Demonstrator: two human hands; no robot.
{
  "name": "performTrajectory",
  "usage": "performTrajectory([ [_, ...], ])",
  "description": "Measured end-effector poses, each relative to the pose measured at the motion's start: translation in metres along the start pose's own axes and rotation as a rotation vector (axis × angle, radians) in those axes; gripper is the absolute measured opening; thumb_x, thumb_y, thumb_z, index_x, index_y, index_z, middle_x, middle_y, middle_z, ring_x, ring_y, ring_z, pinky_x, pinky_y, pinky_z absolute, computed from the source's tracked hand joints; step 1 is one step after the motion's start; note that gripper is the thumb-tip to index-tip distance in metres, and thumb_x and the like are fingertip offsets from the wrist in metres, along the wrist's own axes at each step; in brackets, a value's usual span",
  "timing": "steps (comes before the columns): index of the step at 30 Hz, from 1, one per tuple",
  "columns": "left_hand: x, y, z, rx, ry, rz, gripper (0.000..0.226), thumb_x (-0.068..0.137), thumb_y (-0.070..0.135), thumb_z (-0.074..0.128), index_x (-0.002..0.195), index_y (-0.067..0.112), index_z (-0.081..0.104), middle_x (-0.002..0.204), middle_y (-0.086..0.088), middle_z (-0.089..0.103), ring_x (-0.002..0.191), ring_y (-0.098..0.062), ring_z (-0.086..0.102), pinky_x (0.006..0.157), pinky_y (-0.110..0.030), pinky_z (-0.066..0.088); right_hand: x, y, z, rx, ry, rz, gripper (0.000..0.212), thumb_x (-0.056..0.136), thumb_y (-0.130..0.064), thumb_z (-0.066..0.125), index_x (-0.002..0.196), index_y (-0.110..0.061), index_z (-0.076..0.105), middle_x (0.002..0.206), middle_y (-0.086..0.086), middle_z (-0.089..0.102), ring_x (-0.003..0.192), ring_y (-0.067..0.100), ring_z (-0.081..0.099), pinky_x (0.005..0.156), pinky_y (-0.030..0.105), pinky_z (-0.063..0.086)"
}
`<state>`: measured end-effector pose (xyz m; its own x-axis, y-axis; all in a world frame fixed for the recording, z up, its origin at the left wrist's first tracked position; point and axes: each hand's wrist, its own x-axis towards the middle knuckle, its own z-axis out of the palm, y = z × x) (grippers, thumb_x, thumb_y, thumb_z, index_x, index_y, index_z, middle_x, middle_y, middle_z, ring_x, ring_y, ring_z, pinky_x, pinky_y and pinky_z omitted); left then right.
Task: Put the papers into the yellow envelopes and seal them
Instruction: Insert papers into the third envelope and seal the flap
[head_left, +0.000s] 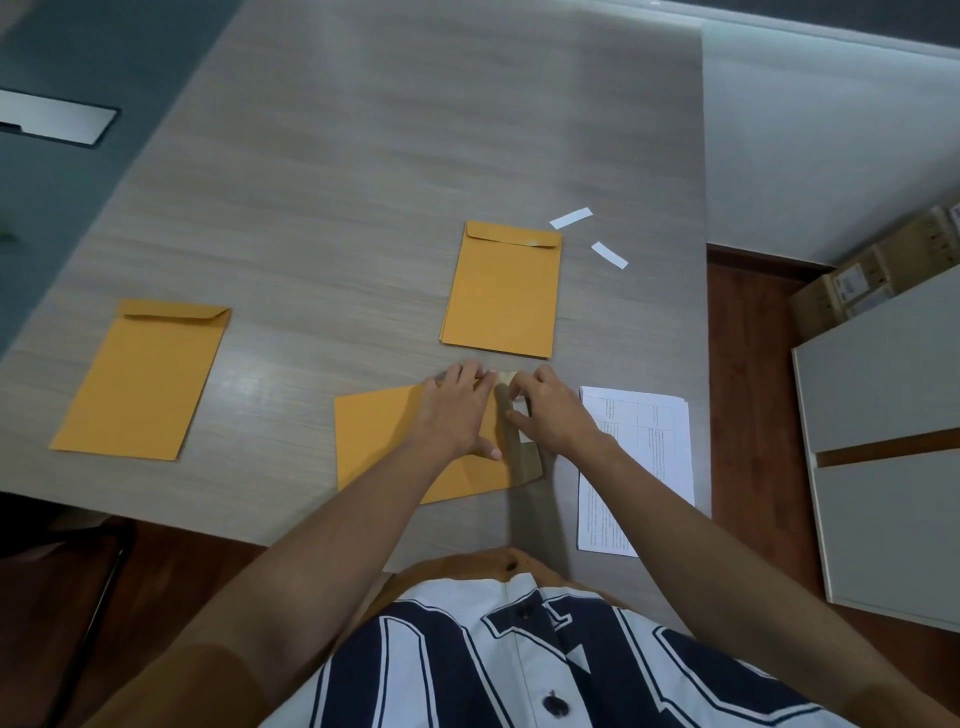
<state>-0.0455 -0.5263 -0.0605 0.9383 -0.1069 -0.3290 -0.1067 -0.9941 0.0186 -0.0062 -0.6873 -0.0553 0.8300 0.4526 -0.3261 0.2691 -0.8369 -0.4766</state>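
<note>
Pinch point: fingertips (519, 387) of the right hand (553, 418) are curled in, nipping the flap (530, 465) of the near envelope (374, 441). It lies sideways at the table (311, 208) edge. The left hand (457, 410) lies flat on it, fingers extended, pinning it. I'd keep that pin firm, peel any liner in one pull, fold on the crease and press from the middle outward. The hands cover the fold, so I can't tell whether the pinch holds liner or flap, or whether a sheet is inside. Two white strips (571, 218) lie beyond the envelope stack (501, 296). The papers (639, 467) sit just right.
</note>
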Motion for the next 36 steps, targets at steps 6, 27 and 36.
performTrajectory([
  [6,0.0009,-0.0001,0.0005,-0.012,-0.008,0.001,0.116,0.059,0.076,0.071,0.149,0.022,0.023,0.136,-0.002,0.03,0.128,-0.023,0.033,0.096,-0.043,0.04,-0.0011,0.001,0.0025,-0.021,0.025,-0.004,0.023,0.091,-0.028,0.064,0.109,-0.017,0.054,0.111,0.004,0.046,0.078,0.021,0.055,0.071,0.029,0.041],
  [27,0.0009,0.0004,-0.0006,-0.046,-0.012,-0.001,0.113,0.059,0.073,0.073,0.147,0.023,0.023,0.138,-0.002,0.03,0.13,-0.023,0.032,0.099,-0.044,0.039,0.0011,-0.0027,0.0025,-0.053,0.042,-0.03,0.023,0.094,-0.025,0.06,0.115,-0.016,0.055,0.117,0.005,0.049,0.093,0.023,0.058,0.073,0.028,0.039],
  [36,-0.0007,0.0,-0.0019,-0.043,-0.006,0.006,0.113,0.06,0.072,0.073,0.148,0.022,0.023,0.139,-0.002,0.029,0.13,-0.023,0.031,0.1,-0.045,0.039,0.0004,0.0016,0.0057,-0.027,0.072,-0.055,0.028,0.09,-0.022,0.065,0.115,-0.017,0.054,0.116,0.003,0.05,0.102,0.021,0.059,0.078,0.029,0.046],
])
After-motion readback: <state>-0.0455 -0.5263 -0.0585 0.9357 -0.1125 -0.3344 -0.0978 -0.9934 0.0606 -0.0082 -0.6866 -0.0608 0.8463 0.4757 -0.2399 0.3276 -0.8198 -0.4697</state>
